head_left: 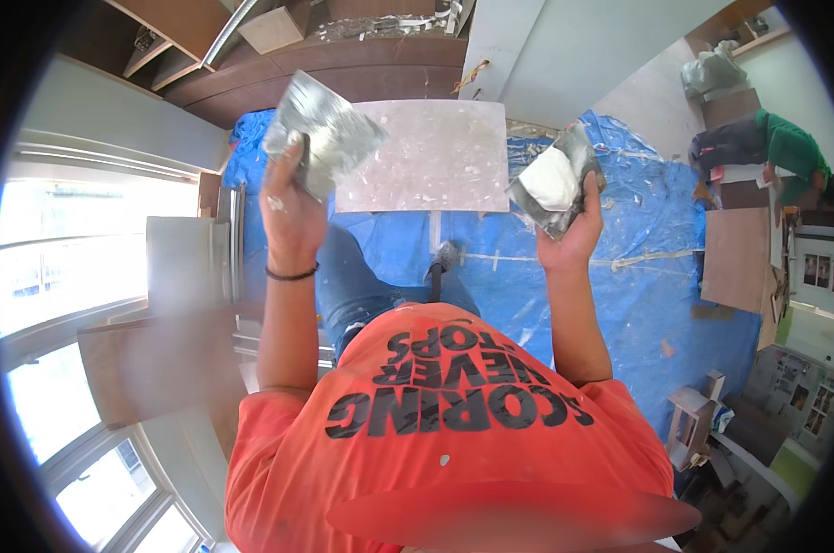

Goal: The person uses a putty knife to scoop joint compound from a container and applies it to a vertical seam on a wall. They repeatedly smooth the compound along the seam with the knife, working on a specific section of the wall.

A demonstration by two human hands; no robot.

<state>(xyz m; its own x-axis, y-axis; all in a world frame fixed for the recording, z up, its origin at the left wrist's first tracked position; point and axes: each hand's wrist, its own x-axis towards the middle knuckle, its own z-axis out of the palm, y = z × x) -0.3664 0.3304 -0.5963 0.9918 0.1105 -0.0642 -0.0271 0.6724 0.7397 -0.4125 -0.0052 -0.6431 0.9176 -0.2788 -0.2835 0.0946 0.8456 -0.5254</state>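
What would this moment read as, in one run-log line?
Left hand: holding silver plate | Right hand: holding grey plate bearing white lump | Ahead: pale board | Floor: blue sheeting

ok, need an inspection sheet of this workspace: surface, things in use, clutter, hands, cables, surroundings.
Surface: pale board, white-specked; blue sheeting on the floor around it.
Things in use: left metal plate, white-smeared; right metal plate carrying white paste.
Clutter: white scraps at the top; pale plastic bag, upper right.
Hands: left hand grips the left plate; right hand grips the right.
Cables: thin orange-yellow strands by the pale pillar, probably wires.
Surroundings: bright window at left; person in green bending at right.
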